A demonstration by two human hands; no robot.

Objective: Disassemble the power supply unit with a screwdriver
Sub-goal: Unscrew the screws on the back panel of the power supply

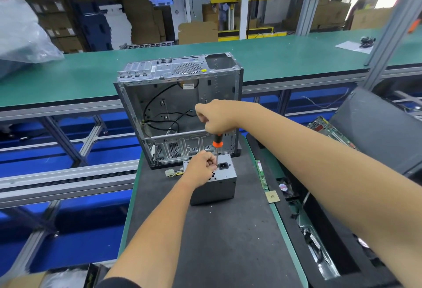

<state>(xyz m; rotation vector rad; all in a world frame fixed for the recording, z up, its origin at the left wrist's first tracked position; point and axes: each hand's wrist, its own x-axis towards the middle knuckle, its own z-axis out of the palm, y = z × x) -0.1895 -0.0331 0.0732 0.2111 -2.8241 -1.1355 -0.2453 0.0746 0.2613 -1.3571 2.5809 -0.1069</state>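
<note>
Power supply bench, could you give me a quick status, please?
Right hand grips screwdriver, upright. Left hand pinches its shaft on PSU. Nothing blocking.

Both forearms were left bare; a dark sleeve edge (118, 283) was seen at six o'clock.

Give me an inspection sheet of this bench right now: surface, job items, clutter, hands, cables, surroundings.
Surface: dark mat on a green-edged bench.
Job's things: power supply unit stands on the mat; screwdriver upright, tip on its top face.
Clutter: open computer case behind; memory stick and processor chip to the right.
Hands: right hand grips the screwdriver handle; left hand pinches the shaft.
Cables: black wires inside the case; yellow leads with white plug beside the unit.
Surroundings: conveyor bench, cardboard boxes.
</note>
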